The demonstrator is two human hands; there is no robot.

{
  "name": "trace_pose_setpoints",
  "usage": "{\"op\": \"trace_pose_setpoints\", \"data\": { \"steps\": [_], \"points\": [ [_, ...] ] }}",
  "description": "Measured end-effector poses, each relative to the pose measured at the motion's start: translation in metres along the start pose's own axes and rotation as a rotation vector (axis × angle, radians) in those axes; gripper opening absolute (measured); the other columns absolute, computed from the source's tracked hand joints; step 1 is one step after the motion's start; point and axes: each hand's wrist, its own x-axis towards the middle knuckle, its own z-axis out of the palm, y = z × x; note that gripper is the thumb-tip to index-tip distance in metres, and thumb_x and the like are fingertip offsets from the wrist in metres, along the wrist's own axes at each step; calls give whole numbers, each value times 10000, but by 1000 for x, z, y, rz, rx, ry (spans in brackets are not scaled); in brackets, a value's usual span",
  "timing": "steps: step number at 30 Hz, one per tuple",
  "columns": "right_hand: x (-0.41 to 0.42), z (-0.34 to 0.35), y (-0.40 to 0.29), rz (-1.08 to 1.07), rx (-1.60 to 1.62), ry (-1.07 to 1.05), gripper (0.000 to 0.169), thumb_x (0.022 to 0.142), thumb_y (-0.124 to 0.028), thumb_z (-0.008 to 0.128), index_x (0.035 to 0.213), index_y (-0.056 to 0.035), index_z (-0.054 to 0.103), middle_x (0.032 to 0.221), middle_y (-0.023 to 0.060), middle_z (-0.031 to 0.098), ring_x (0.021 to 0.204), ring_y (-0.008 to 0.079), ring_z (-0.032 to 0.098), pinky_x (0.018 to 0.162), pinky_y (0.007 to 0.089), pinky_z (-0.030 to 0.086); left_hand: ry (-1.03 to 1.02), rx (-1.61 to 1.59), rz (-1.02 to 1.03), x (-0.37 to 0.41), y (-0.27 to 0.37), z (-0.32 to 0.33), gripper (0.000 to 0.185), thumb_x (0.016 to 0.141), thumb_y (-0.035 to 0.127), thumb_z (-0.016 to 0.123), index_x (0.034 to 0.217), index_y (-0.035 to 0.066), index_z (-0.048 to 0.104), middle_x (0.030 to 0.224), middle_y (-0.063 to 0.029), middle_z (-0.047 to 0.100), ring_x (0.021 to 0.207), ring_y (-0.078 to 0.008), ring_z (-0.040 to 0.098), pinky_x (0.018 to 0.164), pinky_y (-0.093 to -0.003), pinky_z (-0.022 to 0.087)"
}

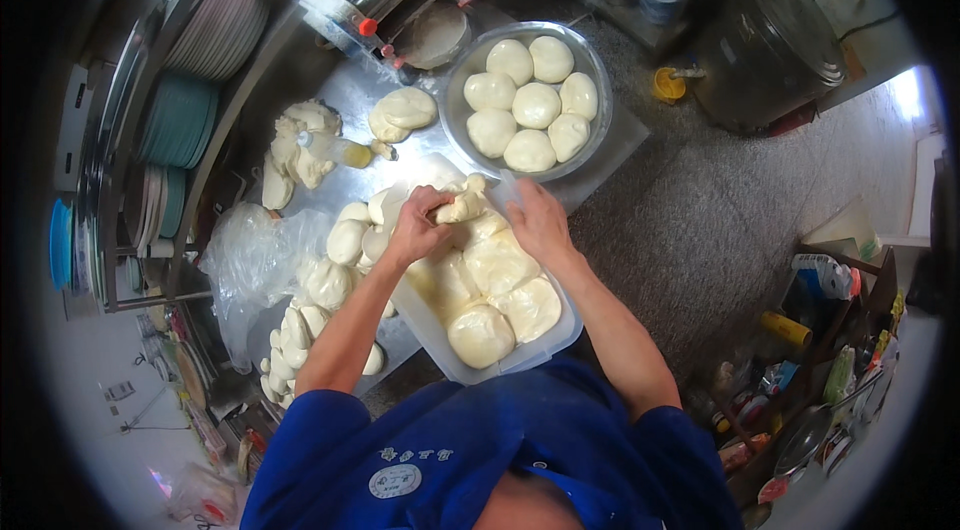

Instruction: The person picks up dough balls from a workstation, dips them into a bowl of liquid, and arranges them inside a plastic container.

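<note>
My left hand point(424, 224) grips a small piece of dough point(459, 208) over the far end of a translucent plastic tub point(568, 331). Fingers of my right hand point(537, 218) rest on the tub's far right rim. Large, glossy dough pieces point(501, 262) lie in the tub. Beyond it stands a round metal bowl point(605, 106) with several smooth dough balls point(536, 105). Left of the tub, many dough pieces point(328, 284) are heaped on the metal table. Farther back lie more dough lumps point(403, 114) and a clear bottle with yellow liquid point(337, 150).
A crumpled clear plastic bag point(259, 260) lies at the table's left. Stacked plates point(178, 121) fill a metal rack on the left. A machine with red knobs point(367, 27) is at the back. A large lidded metal pot point(772, 50) stands at the back right, crowded shelves point(814, 380) at the lower right.
</note>
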Motion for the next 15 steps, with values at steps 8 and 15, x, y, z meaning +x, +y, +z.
{"op": "trace_pose_setpoints", "data": {
  "steps": [8,15],
  "points": [
    [1,6,-7,-24,-28,-30,288,903,-101,640,1114,-8,468,1003,280,617,922,509,618,779,596,483,-73,111,34,8,8,10,604,664,82,739,1242,62,564,1041,-198,653,985,-401,622,855,-464,514],
    [4,6,-10,6,-24,-12,223,896,-124,626,1042,5,517,1027,289,627,967,513,596,799,571,474,-490,45,-265,45,10,-9,548,710,151,790,1230,25,673,1056,-124,743,938,-204,685,836,-352,541]
  ]
}}
